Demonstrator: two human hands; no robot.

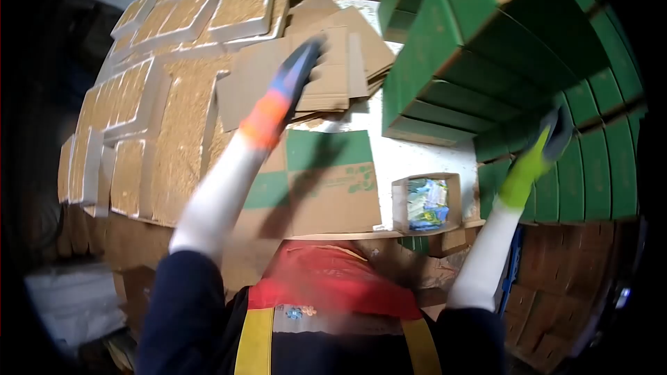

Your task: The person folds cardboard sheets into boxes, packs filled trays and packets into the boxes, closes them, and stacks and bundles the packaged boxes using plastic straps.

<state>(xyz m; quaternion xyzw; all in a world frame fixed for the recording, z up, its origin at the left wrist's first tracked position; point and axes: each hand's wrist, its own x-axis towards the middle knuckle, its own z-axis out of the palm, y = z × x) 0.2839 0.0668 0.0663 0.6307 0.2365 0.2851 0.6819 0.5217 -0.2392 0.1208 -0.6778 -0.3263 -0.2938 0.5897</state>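
My left hand (300,73), in a glove with an orange cuff and dark fingers, is held out above flat cardboard sheets (326,62). Its fingers are stretched out and slightly blurred, with nothing in them. On the right, my right hand (552,139), in a grey glove with a lime cuff, is beside a row of green boxes (587,167). Its fingers look extended, though whether they touch a box is unclear. A flattened green and brown carton (333,198) lies on the table in front of me.
White-edged trays with a tan, grainy top (243,10) are stacked at the left. A small open box (455,201) with colourful packets stands near the table's front edge. More green boxes (424,62) are piled at the back right. Brown cartons (556,292) are stacked below.
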